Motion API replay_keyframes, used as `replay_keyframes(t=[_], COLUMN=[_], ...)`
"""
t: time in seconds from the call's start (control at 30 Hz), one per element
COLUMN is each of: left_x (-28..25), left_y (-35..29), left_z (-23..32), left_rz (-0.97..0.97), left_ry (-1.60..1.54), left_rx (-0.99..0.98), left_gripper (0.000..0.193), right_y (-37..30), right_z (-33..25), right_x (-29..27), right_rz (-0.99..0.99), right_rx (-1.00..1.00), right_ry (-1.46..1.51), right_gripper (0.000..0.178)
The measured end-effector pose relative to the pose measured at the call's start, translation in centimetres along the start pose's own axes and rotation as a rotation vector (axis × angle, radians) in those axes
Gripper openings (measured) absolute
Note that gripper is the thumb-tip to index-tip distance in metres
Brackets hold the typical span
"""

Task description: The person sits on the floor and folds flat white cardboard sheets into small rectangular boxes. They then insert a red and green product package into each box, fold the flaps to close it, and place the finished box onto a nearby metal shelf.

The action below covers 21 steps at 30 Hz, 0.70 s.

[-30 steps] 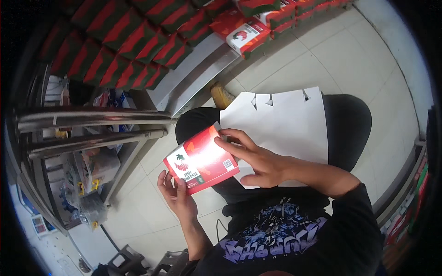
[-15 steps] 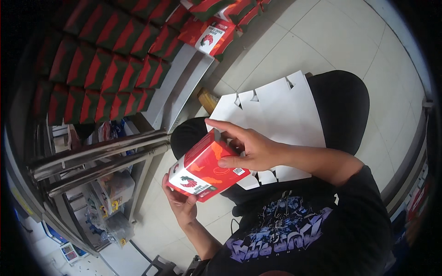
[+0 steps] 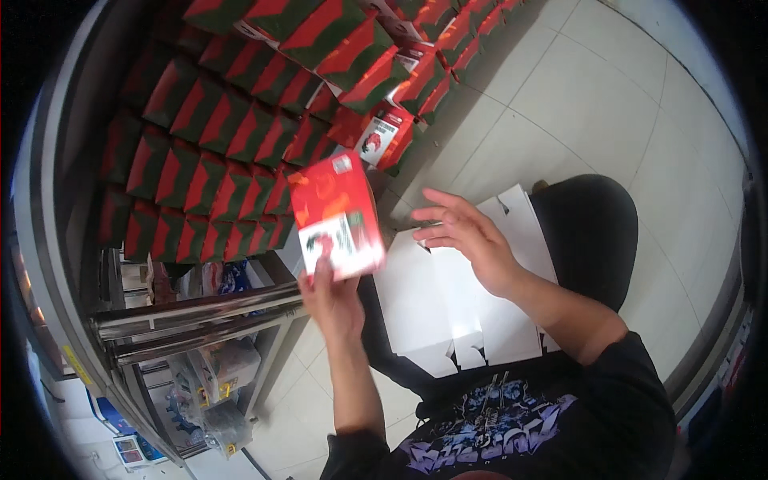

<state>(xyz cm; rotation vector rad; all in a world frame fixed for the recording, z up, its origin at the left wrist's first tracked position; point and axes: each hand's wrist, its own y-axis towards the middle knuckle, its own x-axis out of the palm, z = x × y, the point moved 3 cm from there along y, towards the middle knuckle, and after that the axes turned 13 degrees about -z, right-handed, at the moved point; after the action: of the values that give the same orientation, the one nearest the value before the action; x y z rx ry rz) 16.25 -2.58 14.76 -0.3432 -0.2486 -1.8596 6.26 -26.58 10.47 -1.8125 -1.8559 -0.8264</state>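
Observation:
My left hand (image 3: 332,300) grips a red cardboard box (image 3: 324,192) with a white printed panel, thumb on the panel and the box raised before the stacks; slight blur softens its lower end. Off to the right, my right hand (image 3: 464,236) is open and empty, its fingers stretched apart above some flat white cardboard blanks (image 3: 496,296) with cut slots. These blanks lie across my lap. Behind the held box rise rows of red and dark green boxes (image 3: 184,172), with one box (image 3: 384,138) showing its white panel near the stack's right side.
Metal rails (image 3: 208,316) run below the stacked boxes at left. Plastic bags and a clear container (image 3: 232,364) sit on a lower shelf. A black seat (image 3: 600,232) shows right of the blanks, and pale floor tiles (image 3: 592,96) stretch beyond.
The box has gone from both hands to my left hand alone, moving up toward the stacks and turning. My right hand has let go and opened. The view has shifted.

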Motion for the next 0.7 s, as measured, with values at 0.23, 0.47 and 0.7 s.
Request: replay_keyframes(t=[0.23,0.47,0.7], left_x=[6.8,8.8,9.4], left_y=[12.4,15.6,17.6], left_z=[-5.3,-8.0,-10.1], left_rz=[0.02,0.049,0.212], left_ry=[0.156,0.584,0.508], left_rx=[-0.213,-0.449,-0.178], left_gripper=[0.065,0.062,0.072], right_y=[0.0,-0.7,-0.8], right_z=[0.7,0.8,0.5], right_x=[-0.5,-0.6,-0.3], right_rz=[0.077,0.047,0.046], right_rx=[-0.006,0.031,0.067], right_ry=[-0.01,-0.03,-0.045], right_gripper=[0.047,0.044,0.038])
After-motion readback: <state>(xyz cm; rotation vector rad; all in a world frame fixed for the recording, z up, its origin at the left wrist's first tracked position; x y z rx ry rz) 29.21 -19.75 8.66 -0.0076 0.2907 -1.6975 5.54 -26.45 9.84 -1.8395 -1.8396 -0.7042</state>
